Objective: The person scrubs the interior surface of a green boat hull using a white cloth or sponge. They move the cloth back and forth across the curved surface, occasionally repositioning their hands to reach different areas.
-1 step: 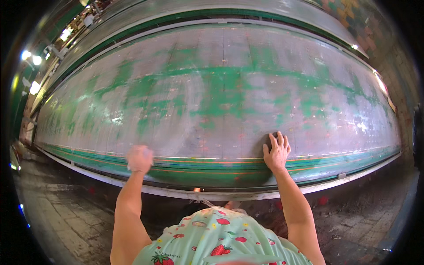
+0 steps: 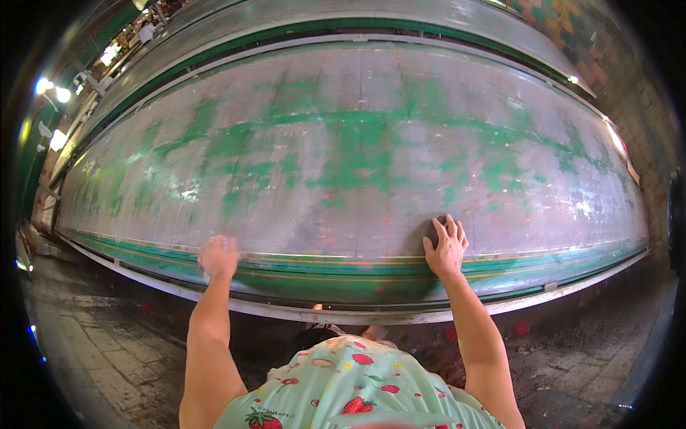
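Note:
A long worktable [image 2: 400, 222] with a worn grey surface and green patches stretches across the view in front of me. Over its near side, at the left, is my left hand [image 2: 218, 256]. Motion smears its fingers, and a pale patch shows along its edge; whether that is something held cannot be made out. Farther right, my right hand [image 2: 447, 252] rests on the tabletop with fingers spread and nothing in them. Several thin orange and blue lines [image 2: 336, 262] run along the green near edge, under or beside both hands.
A pale metal rail [image 2: 386, 317] borders the table's near side, between it and my apron [image 2: 343, 379] with its fruit print. Beyond the far rail lies a second long table [image 2: 371, 25]. Bright lamps [image 2: 53, 89] shine at the left; brick paving [image 2: 107, 350] lies below.
My left hand has shifted slightly to the left, still blurred. My right hand stays spread on the table, nearly in the same place.

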